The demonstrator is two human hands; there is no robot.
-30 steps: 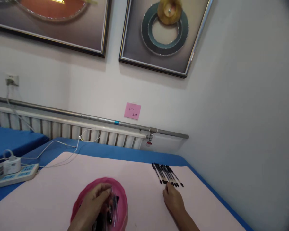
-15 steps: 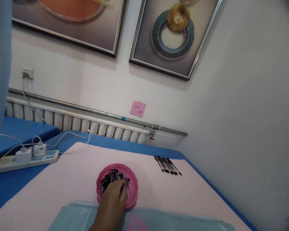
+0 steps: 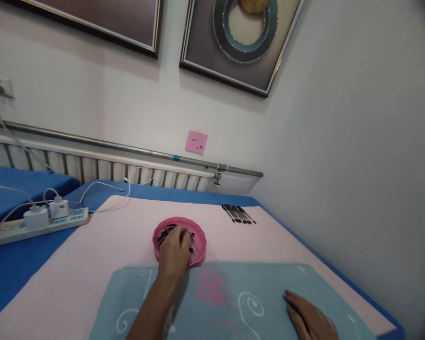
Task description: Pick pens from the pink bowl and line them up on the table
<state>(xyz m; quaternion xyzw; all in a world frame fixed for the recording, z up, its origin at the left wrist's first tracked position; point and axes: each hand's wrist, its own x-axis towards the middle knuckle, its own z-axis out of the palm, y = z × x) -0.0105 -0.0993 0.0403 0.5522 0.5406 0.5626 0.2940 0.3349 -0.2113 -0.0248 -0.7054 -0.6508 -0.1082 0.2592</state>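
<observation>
My left hand [image 3: 174, 252] reaches into a round pink bowl [image 3: 201, 245], its fingers bent together. What they pinch, if anything, is hidden. Inside the bowl lie black pieces [image 3: 168, 228] and clear, thin tubes [image 3: 194, 246] that look like pen parts. My right hand [image 3: 310, 318] lies near the lower right edge of the view on a teal cloth [image 3: 255, 288] with white swirls and a pink flower; its fingers are stretched out and nothing shows in them. Farther back, a row of slim pens [image 3: 239, 214] with black ends lies side by side on the pink sheet [image 3: 127, 226].
At the left, a white power strip [image 3: 56, 226] holds two chargers [image 3: 37, 217], with white cables [image 3: 99, 185] running over the blue surface [image 3: 21, 255]. A radiator [image 3: 102, 171] and metal pipe [image 3: 92, 141] line the wall. A pink note [image 3: 196, 142] hangs above them.
The view has tilted down and shifted, showing more of the cloth. My right hand has come into view at the lower right. My left hand remains in the bowl, fingers bent.
</observation>
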